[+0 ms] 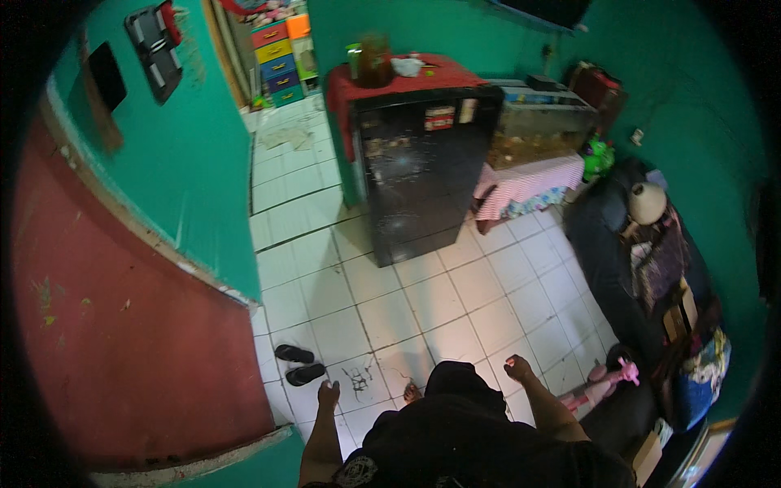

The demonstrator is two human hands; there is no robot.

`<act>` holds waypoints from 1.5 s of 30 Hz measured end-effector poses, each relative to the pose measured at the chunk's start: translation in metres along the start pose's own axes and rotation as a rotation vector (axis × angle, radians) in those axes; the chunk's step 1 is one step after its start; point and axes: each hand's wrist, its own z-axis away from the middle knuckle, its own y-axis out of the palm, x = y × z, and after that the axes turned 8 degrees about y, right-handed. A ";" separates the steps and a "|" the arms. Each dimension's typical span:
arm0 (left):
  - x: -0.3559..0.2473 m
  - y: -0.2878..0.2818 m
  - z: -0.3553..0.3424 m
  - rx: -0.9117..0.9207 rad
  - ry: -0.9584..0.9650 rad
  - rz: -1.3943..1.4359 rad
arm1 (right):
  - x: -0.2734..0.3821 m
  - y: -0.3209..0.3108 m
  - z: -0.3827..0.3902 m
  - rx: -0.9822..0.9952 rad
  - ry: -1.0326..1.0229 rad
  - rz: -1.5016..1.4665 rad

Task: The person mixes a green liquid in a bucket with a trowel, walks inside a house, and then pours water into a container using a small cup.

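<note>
My left hand [329,394] hangs low over the white tiled floor, its fingers loosely curled, and nothing shows in it. Nearest to it in the picture is a pair of black flip-flops, a lower one [305,375] and an upper one [294,355]. On the right, my right hand [516,368] is closed with the arm bent, and no object shows in it either. Between the hands, one bare foot [412,393] shows below my dark clothing. Dark scribble-like marks [358,379] lie on the tiles beside the left hand.
Ahead stands a black refrigerator [423,175] with a red cloth [447,73] on top. A glass tank [541,130] is to its right. A cluttered dark sofa [598,236] and a pink ride-on toy [598,386] line the right. Colourful drawers [277,69] stand through the passage.
</note>
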 end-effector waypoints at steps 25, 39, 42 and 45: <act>0.079 -0.209 -0.260 -0.227 -0.661 0.070 | 0.892 0.182 -0.335 -0.045 -0.851 0.547; 0.088 -0.310 -0.807 0.239 -0.052 -0.147 | 1.276 0.135 -0.557 -0.305 -0.858 0.478; 0.039 -0.370 -0.975 0.086 -0.199 -0.086 | 1.311 0.136 -0.621 -0.318 -0.703 0.420; -0.044 -0.406 -1.116 0.019 -0.175 0.146 | 1.327 0.126 -0.684 -0.221 -0.438 0.427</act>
